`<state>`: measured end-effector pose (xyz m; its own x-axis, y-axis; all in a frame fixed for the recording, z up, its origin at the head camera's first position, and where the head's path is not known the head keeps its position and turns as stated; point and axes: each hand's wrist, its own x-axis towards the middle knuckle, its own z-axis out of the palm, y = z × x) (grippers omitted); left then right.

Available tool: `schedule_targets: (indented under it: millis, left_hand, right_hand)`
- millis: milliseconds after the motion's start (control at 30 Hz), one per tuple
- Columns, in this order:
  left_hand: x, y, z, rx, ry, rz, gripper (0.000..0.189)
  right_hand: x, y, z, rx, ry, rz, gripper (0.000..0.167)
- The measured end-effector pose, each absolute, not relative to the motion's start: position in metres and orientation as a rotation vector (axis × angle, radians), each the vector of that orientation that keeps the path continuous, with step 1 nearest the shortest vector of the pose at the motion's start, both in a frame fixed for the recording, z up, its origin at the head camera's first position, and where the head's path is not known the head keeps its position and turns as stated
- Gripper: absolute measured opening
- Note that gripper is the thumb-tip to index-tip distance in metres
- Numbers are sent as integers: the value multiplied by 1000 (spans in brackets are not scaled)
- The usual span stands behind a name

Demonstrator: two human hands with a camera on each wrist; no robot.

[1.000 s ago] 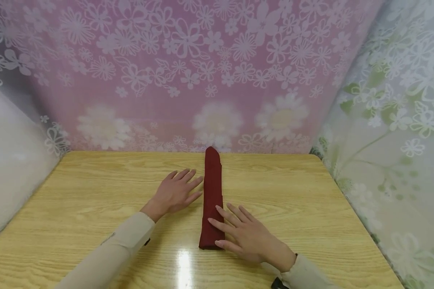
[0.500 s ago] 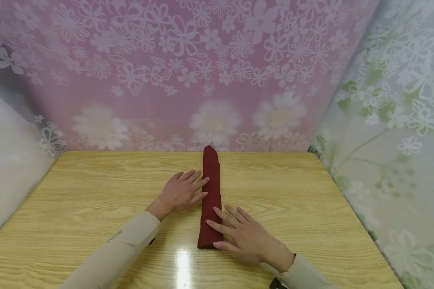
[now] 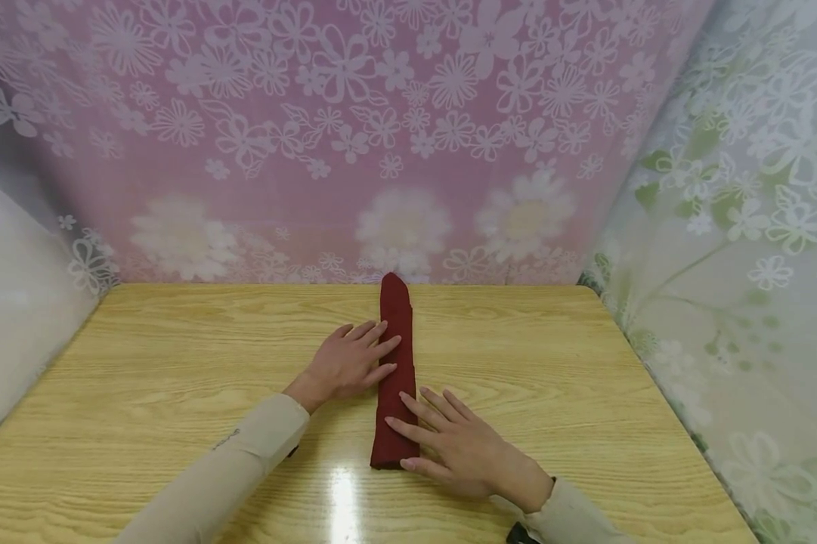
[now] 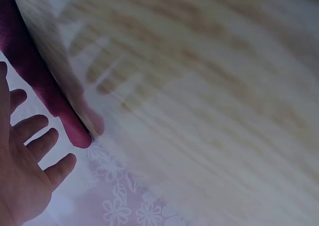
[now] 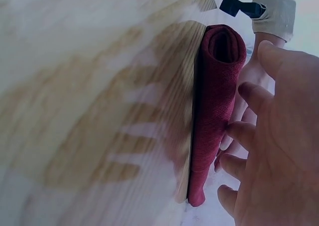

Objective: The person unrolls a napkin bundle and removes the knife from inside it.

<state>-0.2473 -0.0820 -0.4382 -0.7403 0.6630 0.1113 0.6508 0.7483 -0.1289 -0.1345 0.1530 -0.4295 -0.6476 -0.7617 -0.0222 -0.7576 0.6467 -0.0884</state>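
A dark red cloth (image 3: 396,296), rolled into a long narrow roll, lies on the wooden table and points away from me. Its spiral end shows in the right wrist view, where the rolled cloth (image 5: 217,91) looks thick and layered. My left hand (image 3: 347,363) has its spread fingers over the middle of the roll from the left. Lower down, my right hand (image 3: 472,449) reaches over the near end from the right, fingers spread and nearly straight. Neither hand grips the cloth; I cannot tell whether the fingertips touch it.
The glossy wood-grain table (image 3: 551,363) reaches to a pink flowered curtain (image 3: 299,174) at the back. Another flowered sheet (image 3: 741,249) hangs along the right side, and a pale sheet (image 3: 20,302) along the left.
My left hand has moved to the right, from beside the cloth roll to over it. The right hand stays nearly where it was. The view has shifted slightly.
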Motion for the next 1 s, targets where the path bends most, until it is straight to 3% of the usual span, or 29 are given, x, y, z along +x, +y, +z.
schedule_targets:
  millis: [1000]
  left_hand:
    - [-270, -74, -443, -1250, -2790, 127, 55]
  right_hand:
    - [-135, 150, -425, -1354, 2842, -73, 56]
